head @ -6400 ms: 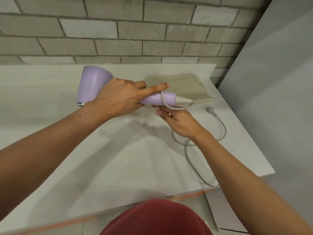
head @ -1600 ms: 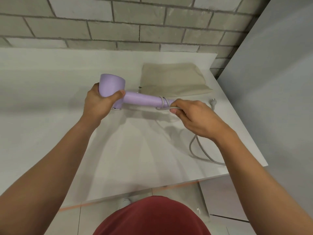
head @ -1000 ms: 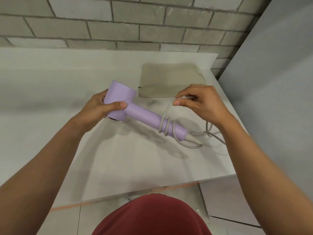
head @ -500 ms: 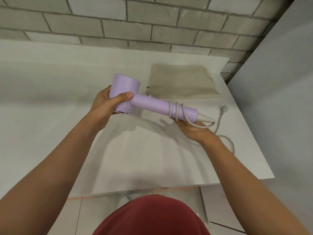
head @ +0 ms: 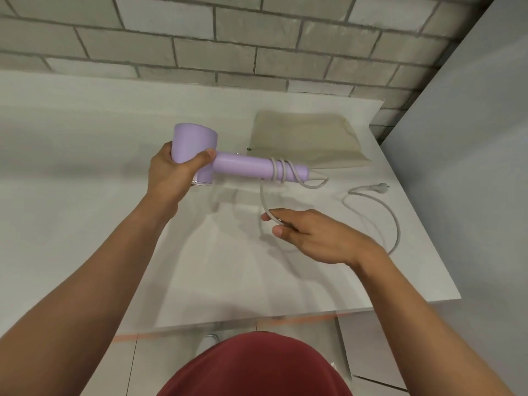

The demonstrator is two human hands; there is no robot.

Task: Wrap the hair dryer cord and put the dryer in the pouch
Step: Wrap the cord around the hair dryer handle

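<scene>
My left hand (head: 174, 171) grips the barrel of the lilac hair dryer (head: 241, 166) and holds it above the white table, handle pointing right. The grey cord (head: 281, 170) is wound about three turns round the end of the handle. From there it drops to my right hand (head: 311, 232), which pinches it below and in front of the handle. The loose remainder of the cord lies in a curve on the table and ends at the plug (head: 378, 187) near the right edge. The beige pouch (head: 308, 140) lies flat behind the handle.
The white table (head: 85, 155) stands against a grey brick wall (head: 228, 38). Its right edge meets a grey panel (head: 480, 138), and its front edge is close to my body. Tiled floor shows below.
My right hand has come out from under the handle and pulled the cord down toward me. Another turn sits on the handle, and the dryer is now more level.
</scene>
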